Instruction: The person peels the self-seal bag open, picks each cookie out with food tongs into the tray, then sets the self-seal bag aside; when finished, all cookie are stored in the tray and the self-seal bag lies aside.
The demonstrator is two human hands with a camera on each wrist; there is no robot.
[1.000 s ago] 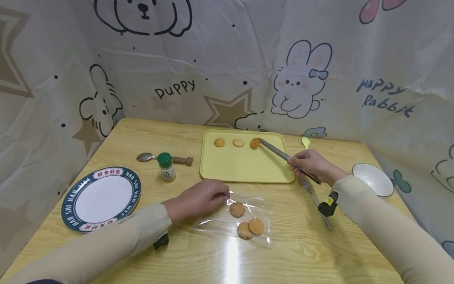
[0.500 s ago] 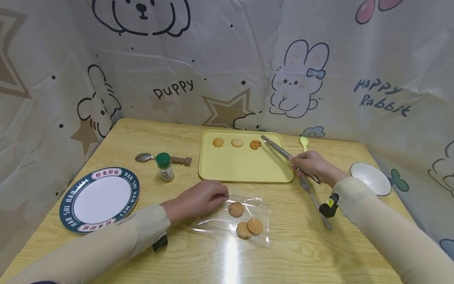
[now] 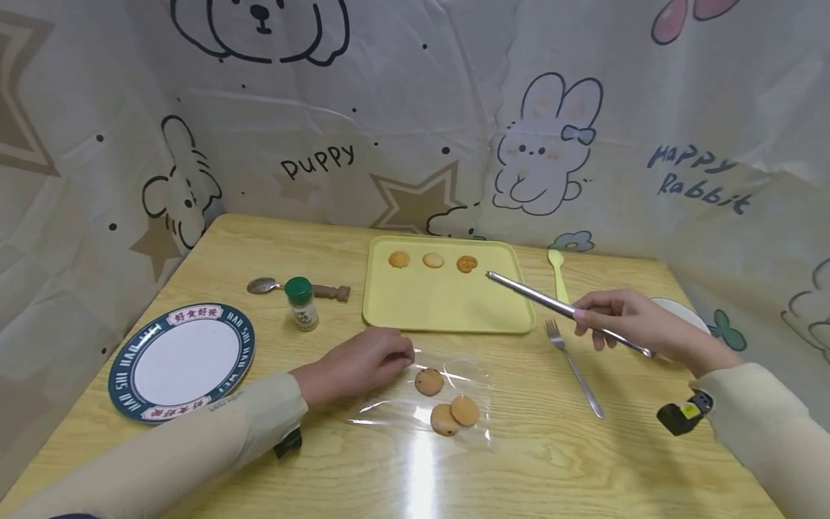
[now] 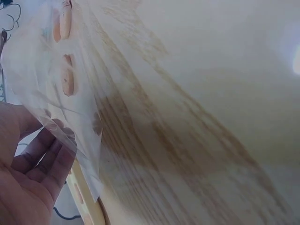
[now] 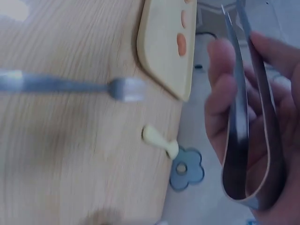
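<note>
My left hand pinches the upper left edge of a clear plastic bag, which lies on the table with round cookies inside; the left wrist view shows fingers and thumb at its film. Held in my right hand are metal tongs, their tips over the right part of a yellow tray. In the right wrist view the tongs' arms stand slightly apart with nothing between them. Along the tray's far side sit a ridged cookie, a plain oval cookie and a pretzel-shaped cookie.
A fork lies right of the bag, with a yellow spoon behind it. A white bowl is partly behind my right hand. At left are a blue-rimmed plate, a green-capped shaker and a brown-handled spoon.
The tongs have come away from the pretzel-shaped cookie, which now lies on the tray. My right hand has moved right and toward me with them; my left hand stays at the bag.
</note>
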